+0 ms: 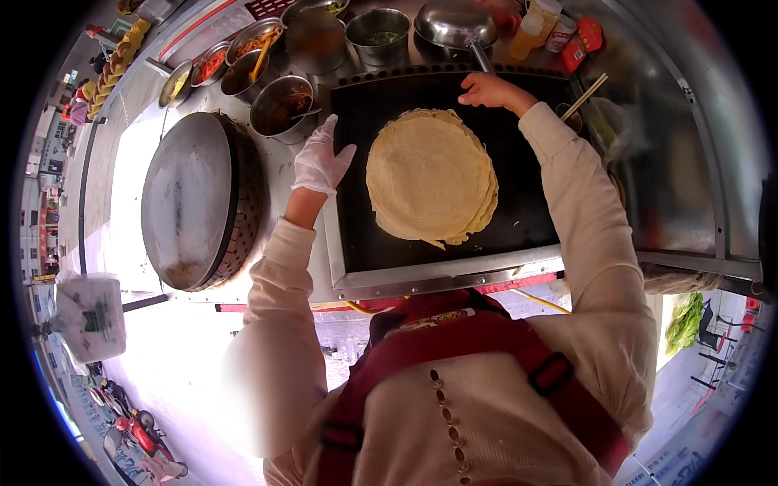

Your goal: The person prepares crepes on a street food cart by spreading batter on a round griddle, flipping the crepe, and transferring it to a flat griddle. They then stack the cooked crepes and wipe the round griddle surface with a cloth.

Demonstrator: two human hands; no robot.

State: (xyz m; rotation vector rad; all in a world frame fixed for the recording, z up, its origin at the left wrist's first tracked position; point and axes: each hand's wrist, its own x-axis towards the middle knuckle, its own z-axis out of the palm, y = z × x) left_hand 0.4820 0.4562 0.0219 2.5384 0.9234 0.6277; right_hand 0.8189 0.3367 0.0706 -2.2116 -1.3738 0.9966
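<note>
A stack of thin round flatbreads (430, 176) with ragged edges lies on the black rectangular griddle (523, 212). My left hand (322, 155), in a clear plastic glove, is over the griddle's left edge, thumb and fingers apart, holding nothing. At the griddle's far edge is my bare right hand (493, 92), fingers partly curled, close to the handle (481, 58) of a steel pan with a domed lid (456, 23). Whether it touches the handle or pinches anything cannot be told.
A round crepe griddle (188, 200) stands at the left. Steel pots (282, 109) and bowls of toppings (211, 63) line the back left. Squeeze bottles (535, 27) stand at the back right. Wooden chopsticks (585, 96) lean in a container beside a plastic bag (609, 127) near my right forearm.
</note>
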